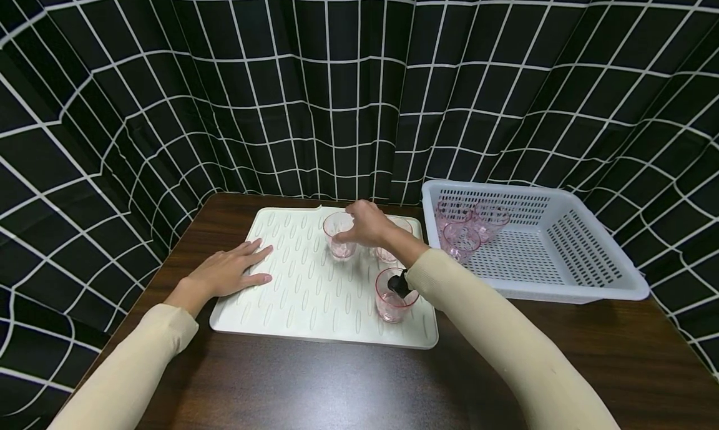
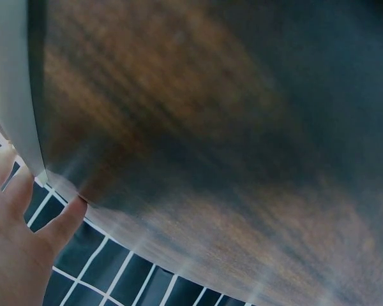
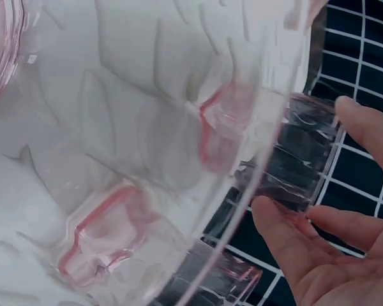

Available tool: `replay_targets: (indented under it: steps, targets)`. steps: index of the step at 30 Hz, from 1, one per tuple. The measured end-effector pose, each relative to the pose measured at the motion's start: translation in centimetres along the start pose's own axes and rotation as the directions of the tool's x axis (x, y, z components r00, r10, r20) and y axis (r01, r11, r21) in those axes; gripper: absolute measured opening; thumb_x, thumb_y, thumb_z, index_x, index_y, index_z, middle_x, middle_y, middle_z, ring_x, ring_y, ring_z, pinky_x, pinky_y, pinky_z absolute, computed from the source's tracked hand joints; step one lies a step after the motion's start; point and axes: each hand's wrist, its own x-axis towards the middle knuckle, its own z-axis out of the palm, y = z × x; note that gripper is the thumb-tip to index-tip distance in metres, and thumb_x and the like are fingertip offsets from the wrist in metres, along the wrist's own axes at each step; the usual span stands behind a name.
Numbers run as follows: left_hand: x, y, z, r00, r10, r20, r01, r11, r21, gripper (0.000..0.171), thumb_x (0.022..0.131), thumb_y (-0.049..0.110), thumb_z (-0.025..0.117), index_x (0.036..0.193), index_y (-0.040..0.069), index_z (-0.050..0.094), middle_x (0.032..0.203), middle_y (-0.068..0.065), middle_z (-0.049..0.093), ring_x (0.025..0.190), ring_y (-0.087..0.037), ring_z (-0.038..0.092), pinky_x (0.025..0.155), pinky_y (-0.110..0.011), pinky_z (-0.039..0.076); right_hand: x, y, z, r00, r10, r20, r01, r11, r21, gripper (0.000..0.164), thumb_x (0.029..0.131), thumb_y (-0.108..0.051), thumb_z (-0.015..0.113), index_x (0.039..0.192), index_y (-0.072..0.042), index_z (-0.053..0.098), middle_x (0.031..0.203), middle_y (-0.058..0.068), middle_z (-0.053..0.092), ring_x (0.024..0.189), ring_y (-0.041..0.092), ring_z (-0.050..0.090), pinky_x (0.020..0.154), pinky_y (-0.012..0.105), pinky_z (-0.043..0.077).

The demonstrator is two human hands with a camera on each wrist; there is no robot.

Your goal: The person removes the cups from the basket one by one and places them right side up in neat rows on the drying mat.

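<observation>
A white ridged draining tray [image 1: 298, 293] lies on the table. My left hand [image 1: 230, 271] rests on its left edge, fingers straight and spread; the left wrist view catches part of that hand [image 2: 25, 236]. At the tray's far side my right hand [image 1: 367, 224] holds a clear pink-tinted glass [image 1: 341, 250] by its upper part. In the right wrist view, thumb and fingers sit on either side of this glass [image 3: 300, 153]. A second glass [image 1: 386, 255] stands partly hidden behind the right hand. Below the right wrist, a third glass [image 1: 391, 311] stands upright at the tray's front right.
Right of the tray stands a pale slotted plastic basket [image 1: 606, 286], with three pink-rimmed glasses [image 1: 462, 243] in its left end. A black cloth with white grid lines [image 1: 348, 93] hangs behind the dark wooden table [image 1: 314, 380]. A small black device is on the right wrist.
</observation>
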Motion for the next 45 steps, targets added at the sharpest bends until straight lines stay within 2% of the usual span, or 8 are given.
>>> replay_targets:
  steps: [3, 12, 14, 20, 26, 33, 40, 45]
  targets:
    - [0.1, 0.0, 0.0, 1.000, 0.004, 0.000, -0.004, 1.000, -0.003, 0.079, 0.095, 0.066, 0.048, 0.156, 0.017, 0.035, 0.161, -0.018, 0.027, 0.146, -0.043, 0.026, 0.108, -0.068, 0.028, 0.0, -0.1, 0.0, 1.000, 0.012, 0.024, -0.011, 1.000, -0.026, 0.074, 0.082, -0.029, 0.083, 0.138, 0.008, 0.053, 0.141, 0.020, 0.055, 0.133, 0.029, 0.049, 0.108, 0.038, 0.042]
    - [0.0, 0.2, -0.1, 1.000, 0.006, -0.008, -0.006, 1.000, -0.004, 0.079, 0.095, 0.066, 0.048, 0.155, 0.016, 0.037, 0.160, -0.019, 0.028, 0.145, -0.043, 0.028, 0.107, -0.068, 0.029, -0.3, -0.1, -0.5, 0.998, 0.002, 0.061, 0.002, 0.997, -0.078, 0.081, 0.088, -0.035, 0.077, 0.147, 0.008, 0.041, 0.148, 0.022, 0.047, 0.140, 0.031, 0.039, 0.114, 0.039, 0.035]
    - [0.0, 0.2, -0.1, 1.000, 0.002, -0.003, -0.002, 1.000, -0.006, 0.079, 0.095, 0.066, 0.048, 0.155, 0.016, 0.036, 0.161, -0.018, 0.028, 0.146, -0.042, 0.027, 0.108, -0.068, 0.029, -0.5, 0.0, -1.1, 0.999, -0.019, 0.044, 0.022, 0.998, -0.055, 0.082, 0.088, -0.035, 0.076, 0.148, 0.007, 0.039, 0.147, 0.022, 0.047, 0.138, 0.031, 0.042, 0.112, 0.039, 0.038]
    - [-0.1, 0.2, -0.1, 1.000, 0.003, 0.003, -0.003, 1.000, -0.010, 0.078, 0.096, 0.065, 0.049, 0.156, 0.017, 0.035, 0.161, -0.018, 0.027, 0.146, -0.042, 0.026, 0.107, -0.068, 0.029, -1.4, 0.9, -4.6, 0.994, -0.100, -0.052, 0.106, 0.987, 0.122, 0.080, 0.088, -0.030, 0.076, 0.151, 0.001, 0.038, 0.147, 0.021, 0.046, 0.129, 0.034, 0.053, 0.102, 0.042, 0.047]
    - [-0.1, 0.3, -0.2, 1.000, 0.009, -0.001, -0.009, 1.000, -0.016, 0.078, 0.096, 0.064, 0.050, 0.155, 0.016, 0.036, 0.160, -0.019, 0.028, 0.146, -0.043, 0.027, 0.108, -0.067, 0.029, -3.2, 4.4, -8.7, 0.978, -0.109, -0.177, 0.147, 0.964, 0.221, 0.076, 0.089, -0.025, 0.076, 0.150, -0.001, 0.039, 0.153, 0.017, 0.041, 0.133, 0.036, 0.049, 0.104, 0.049, 0.044]
    - [-0.1, 0.3, -0.4, 1.000, -0.005, 0.019, 0.006, 1.000, -0.017, 0.077, 0.096, 0.064, 0.049, 0.156, 0.017, 0.034, 0.161, -0.018, 0.026, 0.147, -0.042, 0.025, 0.109, -0.068, 0.026, -5.7, 10.2, -12.5, 0.963, 0.046, -0.267, 0.036, 0.955, 0.294, 0.083, 0.089, -0.030, 0.076, 0.155, -0.007, 0.031, 0.157, 0.019, 0.034, 0.138, 0.040, 0.041, 0.108, 0.056, 0.038]
    - [-0.2, 0.4, -0.4, 1.000, -0.007, 0.017, 0.008, 1.000, -0.026, 0.078, 0.096, 0.064, 0.049, 0.156, 0.016, 0.034, 0.161, -0.019, 0.026, 0.146, -0.044, 0.025, 0.108, -0.070, 0.025, -7.9, 15.2, -13.8, 0.945, 0.165, -0.282, -0.099, 0.967, 0.236, 0.089, 0.089, -0.037, 0.076, 0.156, -0.004, 0.028, 0.155, 0.024, 0.034, 0.137, 0.046, 0.040, 0.107, 0.061, 0.037]
    - [-0.2, 0.5, -0.4, 1.000, -0.003, 0.012, 0.004, 1.000, -0.019, 0.079, 0.096, 0.065, 0.049, 0.156, 0.015, 0.035, 0.161, -0.020, 0.027, 0.145, -0.045, 0.026, 0.108, -0.069, 0.027, -8.8, 17.7, -14.0, 0.938, 0.229, -0.259, -0.170, 0.958, 0.231, 0.093, 0.088, -0.041, 0.076, 0.156, -0.002, 0.026, 0.158, 0.026, 0.029, 0.138, 0.048, 0.036, 0.107, 0.063, 0.035]
